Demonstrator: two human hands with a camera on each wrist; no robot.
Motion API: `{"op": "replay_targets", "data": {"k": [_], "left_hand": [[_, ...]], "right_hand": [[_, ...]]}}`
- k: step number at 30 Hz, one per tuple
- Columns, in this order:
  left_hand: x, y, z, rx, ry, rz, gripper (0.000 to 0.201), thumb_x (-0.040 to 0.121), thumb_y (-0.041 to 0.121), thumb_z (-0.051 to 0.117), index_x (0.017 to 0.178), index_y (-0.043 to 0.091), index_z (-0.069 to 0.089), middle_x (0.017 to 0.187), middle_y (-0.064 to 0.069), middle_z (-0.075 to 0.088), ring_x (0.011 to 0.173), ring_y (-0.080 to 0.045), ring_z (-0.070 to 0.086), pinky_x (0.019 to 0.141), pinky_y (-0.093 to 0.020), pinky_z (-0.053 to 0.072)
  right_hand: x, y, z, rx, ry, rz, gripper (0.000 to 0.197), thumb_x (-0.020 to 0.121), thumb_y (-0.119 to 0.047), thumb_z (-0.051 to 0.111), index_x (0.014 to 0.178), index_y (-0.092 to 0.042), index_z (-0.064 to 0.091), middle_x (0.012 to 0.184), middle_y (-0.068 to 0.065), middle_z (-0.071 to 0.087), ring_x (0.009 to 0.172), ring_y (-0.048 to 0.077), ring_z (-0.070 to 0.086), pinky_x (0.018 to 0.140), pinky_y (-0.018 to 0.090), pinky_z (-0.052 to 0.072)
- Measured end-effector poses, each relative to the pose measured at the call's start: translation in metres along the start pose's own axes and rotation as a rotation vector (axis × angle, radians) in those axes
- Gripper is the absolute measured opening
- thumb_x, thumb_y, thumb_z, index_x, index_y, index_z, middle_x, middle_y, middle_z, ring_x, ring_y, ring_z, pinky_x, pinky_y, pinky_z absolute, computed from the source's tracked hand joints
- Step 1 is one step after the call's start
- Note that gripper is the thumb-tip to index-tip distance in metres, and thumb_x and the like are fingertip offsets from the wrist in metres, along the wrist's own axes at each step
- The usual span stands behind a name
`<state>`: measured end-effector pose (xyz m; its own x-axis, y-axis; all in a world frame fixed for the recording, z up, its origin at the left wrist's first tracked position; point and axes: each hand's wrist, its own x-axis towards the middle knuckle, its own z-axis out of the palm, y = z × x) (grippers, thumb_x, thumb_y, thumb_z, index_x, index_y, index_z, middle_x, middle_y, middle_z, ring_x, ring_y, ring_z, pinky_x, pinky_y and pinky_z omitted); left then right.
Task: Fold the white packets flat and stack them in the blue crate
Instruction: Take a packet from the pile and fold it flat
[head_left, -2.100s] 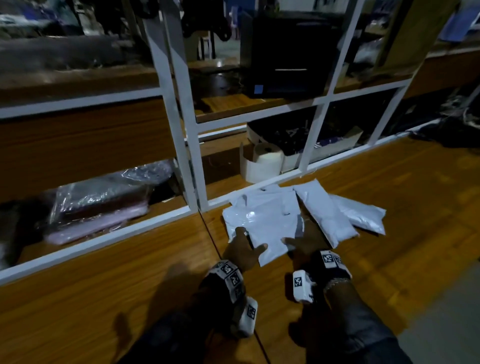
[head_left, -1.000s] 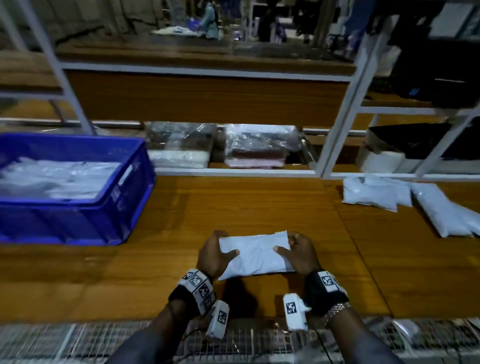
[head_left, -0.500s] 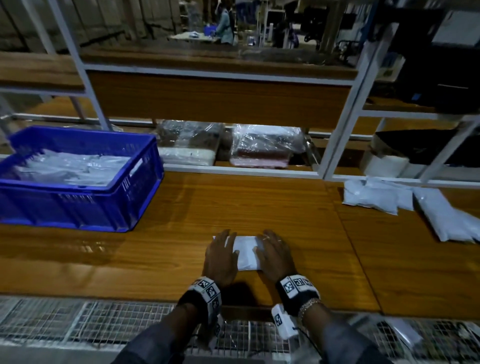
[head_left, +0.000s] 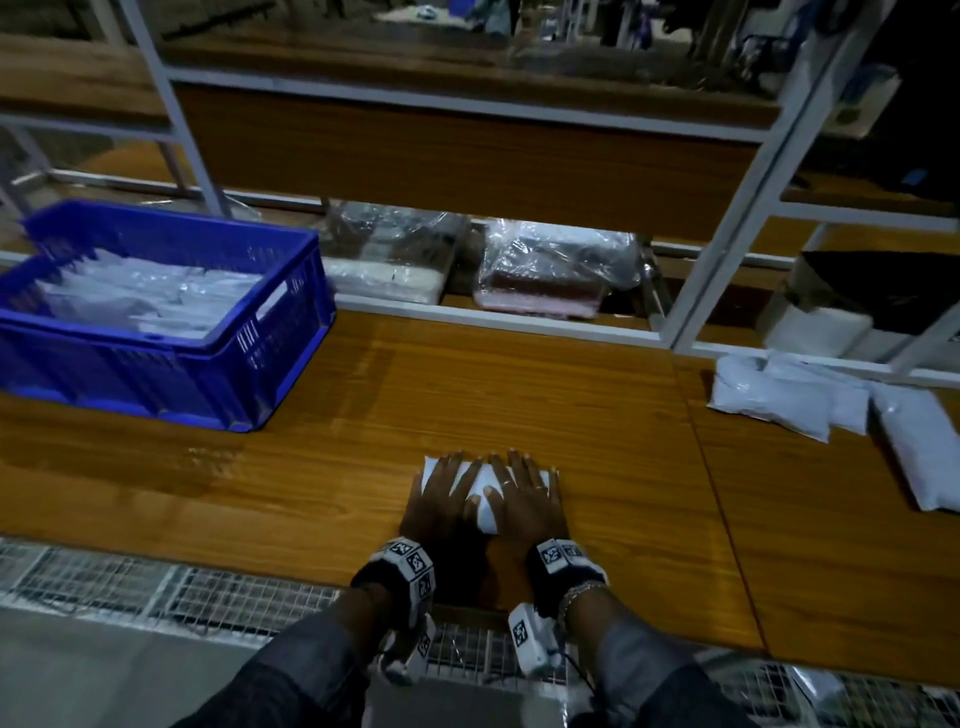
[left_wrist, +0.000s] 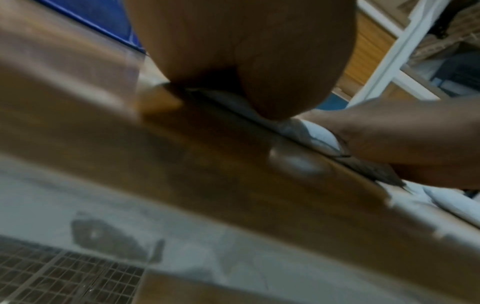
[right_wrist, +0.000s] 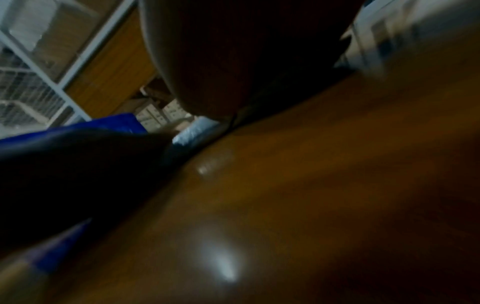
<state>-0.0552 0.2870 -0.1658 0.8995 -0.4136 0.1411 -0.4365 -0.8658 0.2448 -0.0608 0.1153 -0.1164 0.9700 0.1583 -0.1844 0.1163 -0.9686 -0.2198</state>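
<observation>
A folded white packet (head_left: 483, 501) lies on the wooden table near its front edge. My left hand (head_left: 441, 493) and right hand (head_left: 527, 493) lie side by side on top of it, fingers straight, pressing it flat. Most of the packet is hidden under the palms. In the left wrist view the packet (left_wrist: 319, 135) bulges out from under my palm. The right wrist view shows a sliver of the packet (right_wrist: 194, 131). The blue crate (head_left: 171, 358) stands at the far left of the table with several white packets (head_left: 150, 301) inside.
More white packets (head_left: 779, 400) lie at the table's right side. Clear-wrapped bundles (head_left: 550, 273) sit on the low shelf behind the table. White frame posts (head_left: 748, 176) rise at the back. A wire grid (head_left: 156, 587) runs along the table's near edge.
I brought the packet from the right pile to the table in front of me and folded it smaller. My hands spread flatter over it, fingers pointing forward.
</observation>
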Motion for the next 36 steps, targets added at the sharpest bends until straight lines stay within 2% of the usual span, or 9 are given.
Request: {"op": "replay_targets", "data": {"k": [3, 7, 10, 12, 15, 18, 24, 29, 36], "left_hand": [[0.001, -0.002, 0.006, 0.01, -0.012, -0.017, 0.055, 0.1, 0.042, 0.047, 0.142, 0.008, 0.057, 0.151, -0.02, 0.048, 0.138, -0.041, 0.047, 0.101, -0.062, 0.041], [0.01, -0.01, -0.008, -0.073, -0.062, -0.099, 0.064, 0.106, 0.053, 0.019, 0.142, 0.012, 0.054, 0.139, -0.021, 0.058, 0.123, -0.039, 0.062, 0.085, -0.06, 0.054], [0.006, -0.021, -0.014, -0.05, -0.072, -0.192, 0.094, 0.094, 0.077, 0.007, 0.154, 0.013, 0.039, 0.154, -0.025, 0.04, 0.14, -0.045, 0.043, 0.105, -0.068, 0.036], [0.0, -0.023, -0.015, -0.075, -0.099, -0.185, 0.108, 0.082, 0.087, -0.006, 0.16, 0.017, 0.019, 0.164, -0.023, 0.018, 0.151, -0.041, 0.021, 0.119, -0.061, 0.014], [0.001, -0.019, -0.018, -0.065, -0.095, -0.173, 0.095, 0.09, 0.081, 0.009, 0.159, 0.019, 0.025, 0.162, -0.023, 0.024, 0.149, -0.041, 0.027, 0.117, -0.064, 0.019], [0.004, -0.016, -0.014, -0.08, -0.05, -0.181, 0.082, 0.096, 0.071, 0.024, 0.154, 0.016, 0.04, 0.155, -0.026, 0.038, 0.141, -0.046, 0.04, 0.109, -0.07, 0.028], [0.005, -0.009, -0.034, 0.116, -0.111, -0.129, 0.068, 0.098, 0.065, 0.027, 0.15, 0.027, 0.049, 0.146, -0.02, 0.053, 0.13, -0.047, 0.053, 0.108, -0.071, 0.017], [0.006, -0.005, -0.029, 0.021, -0.175, -0.006, 0.055, 0.097, 0.038, 0.039, 0.147, 0.019, 0.05, 0.15, -0.014, 0.05, 0.131, -0.035, 0.055, 0.093, -0.063, 0.05], [0.003, -0.008, -0.016, 0.048, -0.146, -0.018, 0.056, 0.099, 0.042, 0.04, 0.152, 0.021, 0.043, 0.16, -0.009, 0.036, 0.145, -0.03, 0.035, 0.113, -0.058, 0.034]], "right_hand": [[0.001, 0.002, 0.009, 0.01, -0.007, 0.01, 0.068, 0.098, -0.06, 0.021, 0.154, -0.028, 0.038, 0.159, 0.011, 0.039, 0.143, 0.03, 0.041, 0.115, 0.062, 0.025], [0.0, 0.013, 0.0, 0.132, 0.013, 0.028, 0.08, 0.094, -0.071, 0.016, 0.161, -0.03, 0.003, 0.168, 0.006, -0.011, 0.156, 0.024, -0.002, 0.123, 0.047, -0.005], [-0.007, 0.022, 0.0, 0.159, 0.035, 0.152, 0.09, 0.095, -0.075, 0.02, 0.161, -0.019, -0.005, 0.166, 0.008, -0.02, 0.155, 0.024, -0.013, 0.123, 0.042, -0.01], [-0.011, 0.023, 0.004, 0.13, 0.055, 0.161, 0.11, 0.079, -0.088, -0.003, 0.161, -0.014, -0.006, 0.167, 0.01, -0.017, 0.155, 0.024, -0.012, 0.124, 0.043, -0.01], [-0.01, 0.023, 0.013, 0.134, 0.116, 0.156, 0.126, 0.065, -0.09, -0.022, 0.161, -0.01, -0.003, 0.168, 0.012, -0.011, 0.155, 0.025, -0.008, 0.124, 0.043, -0.008], [-0.007, 0.022, 0.017, 0.13, 0.132, 0.15, 0.123, 0.07, -0.088, -0.02, 0.161, -0.007, 0.002, 0.168, 0.014, -0.004, 0.156, 0.027, -0.003, 0.124, 0.043, -0.008], [-0.003, 0.012, 0.006, 0.096, 0.028, 0.104, 0.104, 0.081, -0.073, -0.007, 0.16, -0.005, 0.002, 0.168, 0.013, -0.004, 0.156, 0.025, -0.003, 0.123, 0.042, -0.011], [-0.009, -0.008, 0.013, 0.003, 0.151, -0.129, 0.064, 0.099, -0.039, 0.028, 0.143, 0.002, 0.05, 0.151, 0.018, 0.045, 0.139, 0.03, 0.048, 0.121, 0.046, 0.024], [-0.021, -0.026, -0.002, -0.037, 0.292, -0.098, 0.051, 0.099, -0.033, 0.039, 0.129, 0.0, 0.064, 0.147, 0.017, 0.053, 0.138, 0.029, 0.049, 0.116, 0.051, 0.036]]}}
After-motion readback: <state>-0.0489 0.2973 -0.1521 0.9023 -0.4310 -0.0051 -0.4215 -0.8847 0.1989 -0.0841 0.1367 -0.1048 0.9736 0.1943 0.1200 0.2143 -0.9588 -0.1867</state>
